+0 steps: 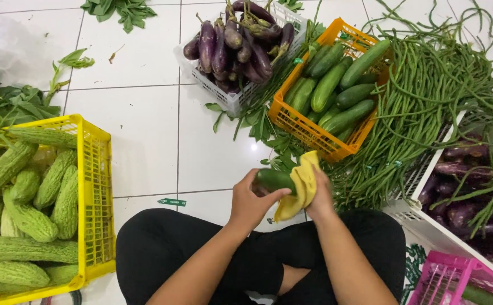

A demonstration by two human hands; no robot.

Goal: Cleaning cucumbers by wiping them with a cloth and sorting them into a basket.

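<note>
I sit cross-legged on a white tiled floor. My left hand (251, 204) grips the near end of a dark green cucumber (273, 179) held above my knees. My right hand (321, 197) presses a folded yellow cloth (301, 186) around the cucumber's other end; the cloth hides that end. Just beyond my hands stands an orange basket (305, 131) filled with several more cucumbers (330, 85).
A yellow basket (95, 186) of bitter gourds stands at my left. A white basket (232, 97) of purple eggplants is ahead, long beans (427, 101) are piled at the right, another white basket (427, 223) of eggplants and a pink basket (444, 277) sit near my right knee. Loose leaves lie around.
</note>
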